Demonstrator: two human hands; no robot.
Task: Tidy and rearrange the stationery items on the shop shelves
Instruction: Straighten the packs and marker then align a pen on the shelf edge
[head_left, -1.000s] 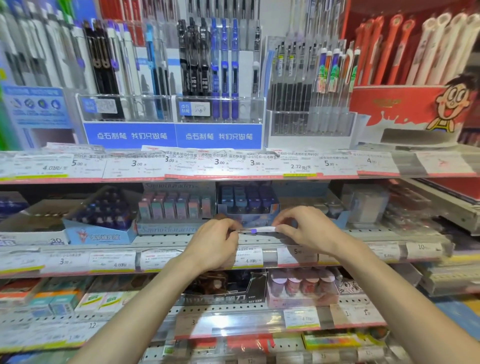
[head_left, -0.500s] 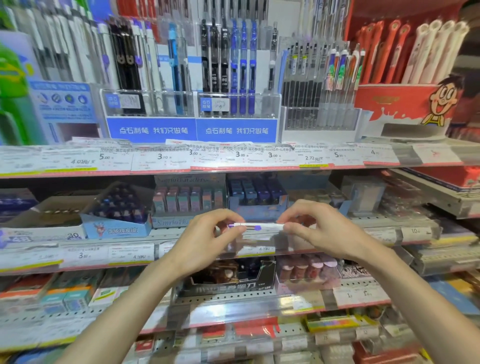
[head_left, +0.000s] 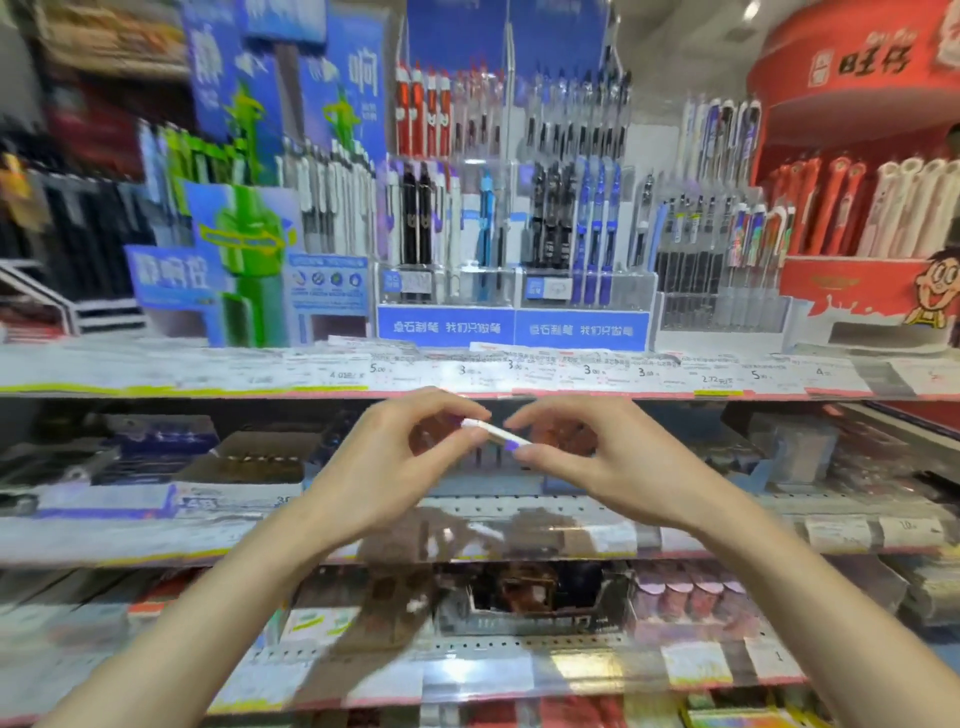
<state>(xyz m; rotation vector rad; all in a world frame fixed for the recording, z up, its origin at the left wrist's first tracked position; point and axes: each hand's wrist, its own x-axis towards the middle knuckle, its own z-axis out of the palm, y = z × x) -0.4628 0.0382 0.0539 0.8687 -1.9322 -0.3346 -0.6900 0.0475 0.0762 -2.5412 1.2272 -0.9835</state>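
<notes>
Small white pen (head_left: 496, 434) with purple ends: held in mid-air between both hands, tilted, left end higher, just below the price-label strip (head_left: 519, 376) of the upper shelf.
Left hand (head_left: 395, 467): fingers curled, thumb and fingertips pinching the pen's upper-left end.
Right hand (head_left: 597, 457): fingers curled, thumb and forefinger pinching the lower-right, purple end.
Both forearms bare, reaching up from the lower corners of the view.
Upper shelf: clear acrylic pen racks (head_left: 511, 280) with blue front panels, stocked with upright black, blue and white pens; red cartoon display stand (head_left: 862, 291) at right, holding red and white pens; green-and-blue promotional stand (head_left: 244, 270) at left, blurred.
Middle shelf, behind the hands: open cartons of small items, blurred, contents not legible.
Lower shelves: more boxed stock, price tags along perforated metal edges.
Whole view motion-blurred, worst at left.
</notes>
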